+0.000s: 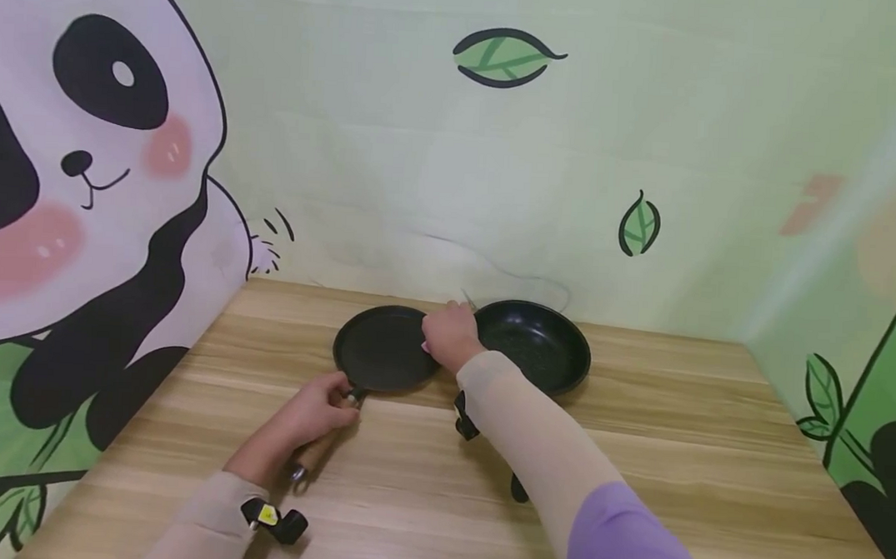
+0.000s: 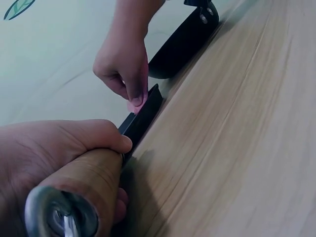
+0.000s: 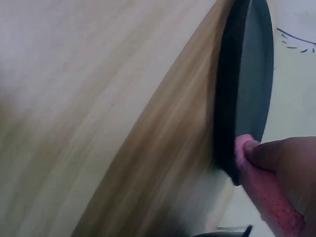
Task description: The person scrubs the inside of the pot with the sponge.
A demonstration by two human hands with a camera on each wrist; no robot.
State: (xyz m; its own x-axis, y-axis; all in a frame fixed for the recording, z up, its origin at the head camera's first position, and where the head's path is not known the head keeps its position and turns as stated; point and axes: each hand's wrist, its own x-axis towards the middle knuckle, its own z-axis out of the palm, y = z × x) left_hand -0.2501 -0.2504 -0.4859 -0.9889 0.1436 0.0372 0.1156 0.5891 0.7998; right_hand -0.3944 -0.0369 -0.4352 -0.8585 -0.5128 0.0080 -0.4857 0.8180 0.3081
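Note:
A shallow black flat pan (image 1: 385,349) with a wooden handle (image 1: 319,452) lies on the table. My left hand (image 1: 316,414) grips that handle close to the pan; in the left wrist view the thumb lies along the wood (image 2: 91,170). My right hand (image 1: 451,334) pinches a pink sponge (image 3: 266,197) against the right side of the pan's rim. From the head the sponge is mostly hidden by the hand. Right beside this hand stands a deeper black frying pan (image 1: 538,346), partly covered by my right forearm.
The frying pan's dark handle end (image 1: 519,488) shows below my right sleeve, pointing toward me. Both pans sit on a wood-grain table (image 1: 423,495). A wall covering (image 1: 349,142) printed with a panda and leaves rises behind the table and at its sides.

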